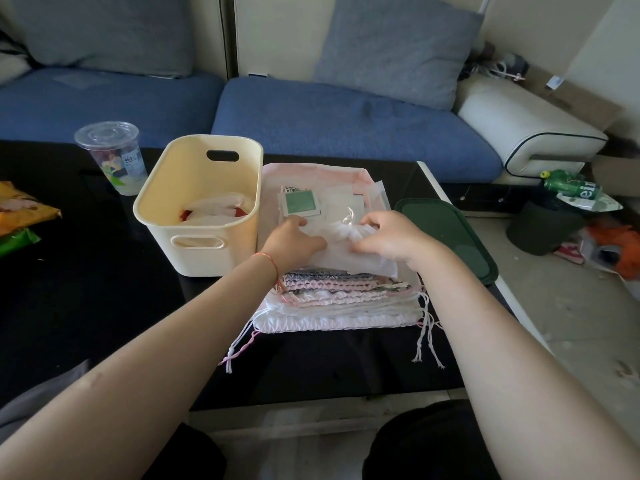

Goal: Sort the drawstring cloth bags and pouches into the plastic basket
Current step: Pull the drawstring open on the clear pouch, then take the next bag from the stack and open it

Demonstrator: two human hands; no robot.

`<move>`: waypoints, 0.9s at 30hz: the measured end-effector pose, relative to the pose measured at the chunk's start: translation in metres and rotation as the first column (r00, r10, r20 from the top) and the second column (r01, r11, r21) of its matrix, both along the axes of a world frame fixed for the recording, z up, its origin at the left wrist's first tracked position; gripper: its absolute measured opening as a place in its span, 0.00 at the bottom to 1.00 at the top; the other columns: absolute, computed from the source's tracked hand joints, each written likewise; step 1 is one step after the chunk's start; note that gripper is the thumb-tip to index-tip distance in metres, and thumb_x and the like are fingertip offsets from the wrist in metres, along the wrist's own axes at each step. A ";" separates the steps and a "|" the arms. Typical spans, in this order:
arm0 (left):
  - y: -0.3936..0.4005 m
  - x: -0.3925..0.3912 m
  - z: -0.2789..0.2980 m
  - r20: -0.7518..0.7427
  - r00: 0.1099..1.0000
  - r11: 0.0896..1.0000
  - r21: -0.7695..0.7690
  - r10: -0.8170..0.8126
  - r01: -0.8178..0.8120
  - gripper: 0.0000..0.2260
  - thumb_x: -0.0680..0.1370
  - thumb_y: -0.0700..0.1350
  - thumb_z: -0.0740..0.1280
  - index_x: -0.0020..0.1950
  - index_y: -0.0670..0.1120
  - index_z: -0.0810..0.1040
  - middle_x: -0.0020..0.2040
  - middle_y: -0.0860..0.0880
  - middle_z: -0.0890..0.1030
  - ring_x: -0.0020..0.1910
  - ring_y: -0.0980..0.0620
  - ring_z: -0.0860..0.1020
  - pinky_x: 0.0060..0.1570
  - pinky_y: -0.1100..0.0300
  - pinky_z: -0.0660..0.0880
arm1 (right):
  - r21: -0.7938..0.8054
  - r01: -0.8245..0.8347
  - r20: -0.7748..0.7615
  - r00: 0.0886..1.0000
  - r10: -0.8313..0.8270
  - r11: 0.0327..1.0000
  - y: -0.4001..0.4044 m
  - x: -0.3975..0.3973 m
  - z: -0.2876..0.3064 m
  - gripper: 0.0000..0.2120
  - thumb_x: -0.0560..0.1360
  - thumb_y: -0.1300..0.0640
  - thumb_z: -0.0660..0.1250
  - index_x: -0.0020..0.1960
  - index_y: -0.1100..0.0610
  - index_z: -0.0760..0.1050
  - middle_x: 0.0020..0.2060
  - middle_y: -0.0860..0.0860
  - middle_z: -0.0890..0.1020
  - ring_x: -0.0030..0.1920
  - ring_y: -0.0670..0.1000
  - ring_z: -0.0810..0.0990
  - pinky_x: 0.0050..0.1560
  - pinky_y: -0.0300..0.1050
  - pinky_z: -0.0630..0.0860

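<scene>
The shiny black surface (104, 306) holds a cream plastic basket (201, 209) near its far edge, with some white bags already inside. Just beside it, toward the right edge, lies a stack of pink and white drawstring cloth bags (332, 299). On top, a thin white pouch (346, 251) is pinched by the right hand (391, 237) and the left hand (294, 240). I think it gets lifted next, then goes left into the basket.

Soft, dim daylight comes from the right, brightening the floor (571, 323) and the sofa's white armrest (526, 123). The black tabletop (86, 289) stays dark, faintly glossy. Wide-angle bending curves the edges; detail is slightly soft.
</scene>
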State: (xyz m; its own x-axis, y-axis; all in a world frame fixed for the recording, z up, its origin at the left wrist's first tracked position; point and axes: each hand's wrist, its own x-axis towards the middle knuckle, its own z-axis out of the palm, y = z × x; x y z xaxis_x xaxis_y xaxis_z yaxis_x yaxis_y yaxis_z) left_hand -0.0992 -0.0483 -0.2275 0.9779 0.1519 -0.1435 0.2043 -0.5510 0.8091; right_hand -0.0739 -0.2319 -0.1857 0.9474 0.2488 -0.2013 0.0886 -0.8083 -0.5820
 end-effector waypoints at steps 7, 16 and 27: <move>-0.005 -0.005 0.017 0.348 0.935 0.998 0.035 -0.061 0.052 0.06 0.73 0.44 0.74 0.45 0.47 0.78 0.38 0.52 0.77 0.38 0.54 0.74 0.37 0.69 0.67 | 0.044 -0.143 -0.056 0.988 0.146 0.989 -0.013 -0.006 0.022 0.20 0.69 0.42 0.75 0.42 0.56 0.72 0.38 0.48 0.73 0.40 0.49 0.71 0.41 0.47 0.64; 0.026 -0.024 0.052 0.694 0.695 0.947 0.315 -0.191 -0.054 0.08 0.72 0.46 0.71 0.49 0.44 0.80 0.44 0.51 0.82 0.44 0.46 0.79 0.44 0.55 0.73 | 0.040 -0.215 0.020 0.976 0.215 0.976 0.014 -0.022 0.067 0.16 0.72 0.52 0.75 0.42 0.65 0.77 0.32 0.54 0.72 0.35 0.50 0.68 0.35 0.43 0.63; 0.174 -0.023 0.059 0.313 0.903 0.897 0.238 0.293 -0.373 0.17 0.80 0.43 0.57 0.67 0.46 0.75 0.67 0.43 0.72 0.66 0.42 0.68 0.64 0.50 0.66 | 0.106 -0.094 0.604 0.797 0.011 0.990 0.163 -0.002 0.083 0.13 0.74 0.64 0.63 0.33 0.58 0.64 0.36 0.52 0.68 0.36 0.53 0.65 0.32 0.41 0.60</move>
State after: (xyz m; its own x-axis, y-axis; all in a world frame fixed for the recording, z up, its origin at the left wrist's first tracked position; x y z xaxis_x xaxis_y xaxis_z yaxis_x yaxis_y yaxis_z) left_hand -0.1223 0.1255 -0.1686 0.8571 0.4703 0.2102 0.2195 -0.7026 0.6769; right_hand -0.0757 -0.0693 -0.1024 0.8519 0.2854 0.4391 0.4937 -0.7172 -0.4918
